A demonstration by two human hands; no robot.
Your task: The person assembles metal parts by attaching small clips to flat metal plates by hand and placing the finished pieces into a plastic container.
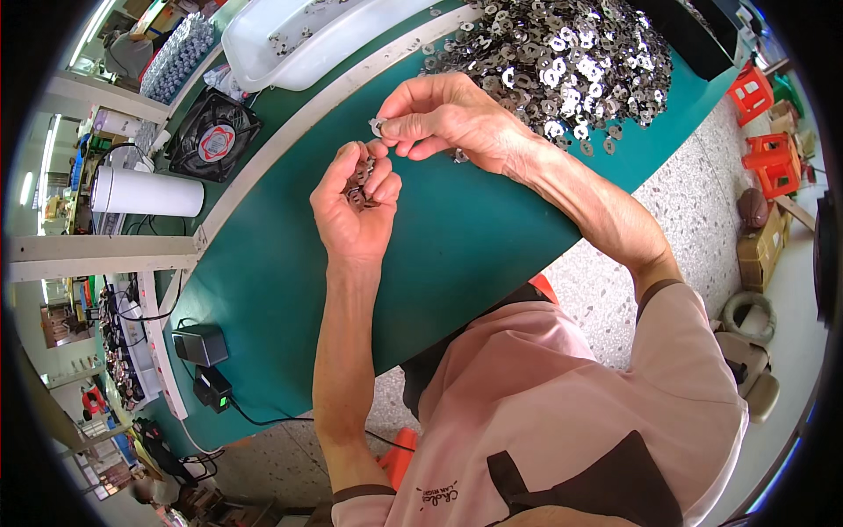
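Over the green table, my left hand (356, 206) curls around several small metal pieces (358, 186), which show between its thumb and fingers. My right hand (452, 123) pinches one small flat metal piece (377, 127) between thumb and forefinger, just above the left fingertips. Beyond the right hand spreads a large heap of shiny stamped metal pieces (562, 70), flat and with cut-out middles. One more loose piece (460, 156) lies on the table under the right hand, partly hidden by it.
A white plastic tray (303, 66) holding a few pieces sits behind a pale wooden strip (334, 97). At the left are a black fan (215, 136), a white cylinder (147, 191) and black power adapters (202, 344). A black box (694, 35) stands beyond the heap.
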